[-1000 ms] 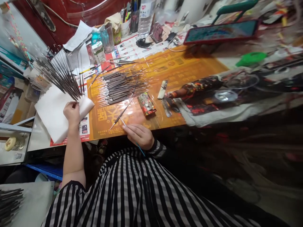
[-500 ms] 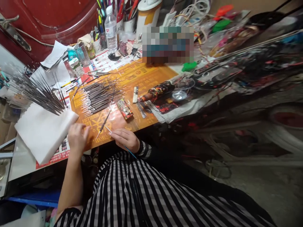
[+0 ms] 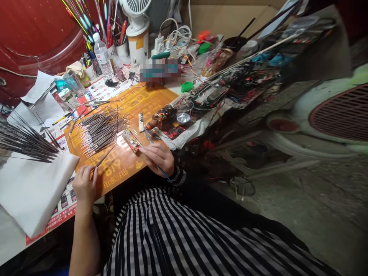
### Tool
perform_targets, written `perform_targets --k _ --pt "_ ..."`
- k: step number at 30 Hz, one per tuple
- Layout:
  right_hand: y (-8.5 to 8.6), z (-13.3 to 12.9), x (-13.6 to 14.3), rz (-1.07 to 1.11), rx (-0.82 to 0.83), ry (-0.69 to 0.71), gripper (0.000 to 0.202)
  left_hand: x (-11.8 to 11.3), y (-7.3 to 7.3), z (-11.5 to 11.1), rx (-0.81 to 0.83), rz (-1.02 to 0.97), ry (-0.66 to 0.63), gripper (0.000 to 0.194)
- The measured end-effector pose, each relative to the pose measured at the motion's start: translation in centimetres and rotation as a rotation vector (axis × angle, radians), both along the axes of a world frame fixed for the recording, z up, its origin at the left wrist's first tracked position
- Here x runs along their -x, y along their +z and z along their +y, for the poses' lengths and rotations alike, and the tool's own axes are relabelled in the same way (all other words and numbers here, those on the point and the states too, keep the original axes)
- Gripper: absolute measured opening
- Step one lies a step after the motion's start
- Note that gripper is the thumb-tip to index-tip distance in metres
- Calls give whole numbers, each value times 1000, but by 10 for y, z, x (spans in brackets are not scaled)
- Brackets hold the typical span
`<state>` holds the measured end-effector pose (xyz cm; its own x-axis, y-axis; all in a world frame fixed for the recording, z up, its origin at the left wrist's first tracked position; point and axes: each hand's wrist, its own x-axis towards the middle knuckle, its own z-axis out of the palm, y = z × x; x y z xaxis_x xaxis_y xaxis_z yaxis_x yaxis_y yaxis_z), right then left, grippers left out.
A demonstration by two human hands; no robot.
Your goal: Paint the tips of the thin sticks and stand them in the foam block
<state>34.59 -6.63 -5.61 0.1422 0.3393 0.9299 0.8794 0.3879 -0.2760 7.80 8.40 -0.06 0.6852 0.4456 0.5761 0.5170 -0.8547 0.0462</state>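
Note:
My left hand (image 3: 85, 184) is closed at the orange sheet's front edge, pinching the end of a thin dark stick (image 3: 105, 155) that slants up to the right. My right hand (image 3: 158, 158) grips a slim paintbrush (image 3: 164, 173) with a blue handle; its tip reaches a paint-stained block (image 3: 131, 140), though contact cannot be made out. Behind the hands lies a pile of similar slender sticks (image 3: 100, 128) with pale ends. More thin dark sticks (image 3: 31, 140) stand stuck in a white foam block (image 3: 31, 191) left of my left hand.
A small pale strip (image 3: 140, 122) and a paint-spattered bottle (image 3: 163, 115) lie right of the pile. Farther back stand a water bottle (image 3: 102, 55), a white fan (image 3: 137, 34) and cups of colourful rods. Tangled cables (image 3: 184, 36) and clutter run along the right side.
My left hand, empty before, now pinches the thin stick that lay near the front edge. My right hand has moved the brush up to the paint-stained block. The view has swung right.

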Motion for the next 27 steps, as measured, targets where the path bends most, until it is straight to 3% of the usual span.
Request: perform_targets --k 4,15,27 --pt "-3 8 -7 30 30 -41 52 -11 3 -3 -13 -13 -95 7" --pt "-8 20 -7 120 315 -27 53 -23 -4 7 -2 -7 -79 8" --pt "-6 22 -9 78 313 -12 61 -13 -16 9 -26 -94 -63 15"
